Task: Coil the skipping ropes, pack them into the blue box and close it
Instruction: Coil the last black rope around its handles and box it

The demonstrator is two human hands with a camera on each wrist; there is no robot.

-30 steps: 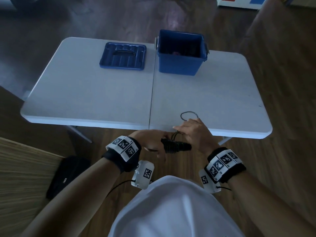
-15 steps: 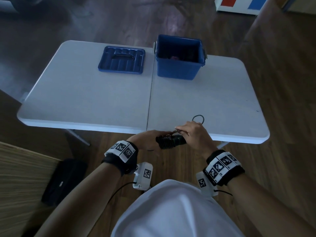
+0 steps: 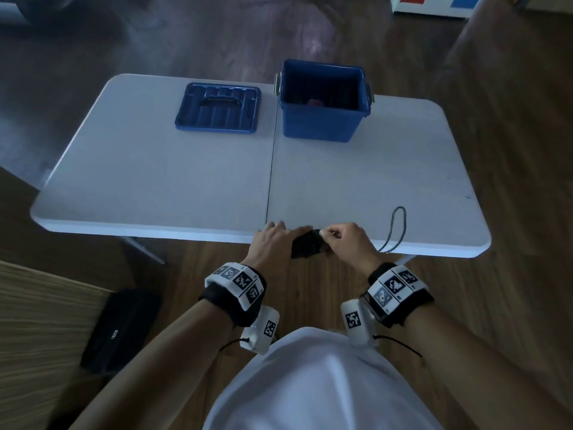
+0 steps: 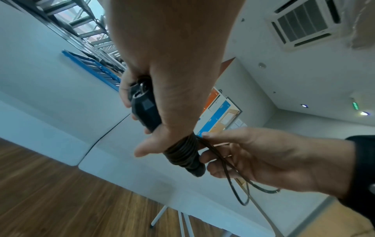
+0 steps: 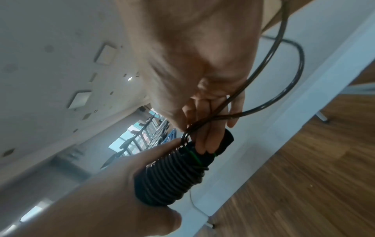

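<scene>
In the head view, both hands meet at the lower middle of the frame, over the near edge of the white folding table [image 3: 192, 181]. The left hand [image 3: 269, 243] wraps its fingers round a black skipping rope bundle [image 3: 307, 247], most of which is hidden between the two hands. The right hand [image 3: 347, 243] pinches the rope at the bundle's right end with curled fingers. A loose loop of rope [image 3: 397, 225] lies on the table to the right of the hands, its lower end dropping over the table edge. In the upper middle stands the blue box [image 3: 322, 125], open; its inside is dark, and only a small reddish shape shows at the bottom, too dim to name. The blue lid [image 3: 218, 108] lies flat just left of it, apart from the box. A black bag [image 3: 121, 330] lies on the floor at lower left.

In the left wrist view, the left hand [image 4: 172, 80] fills the upper middle, gripping the black handles [image 4: 145, 110]; its fingers are mostly hidden behind them. Rope is wound tightly round the lower end. The right hand [image 4: 274, 157] comes in from the right, thumb and fingers pinching the free strands, which hang in a loop cut partly by its palm.

In the right wrist view, blurred near the top, the right hand [image 5: 202, 80] holds the strand against the wound coils [image 5: 172, 173], while the left hand [image 5: 101, 200] grips the bundle from lower left. A thin green band crosses the coils.
</scene>
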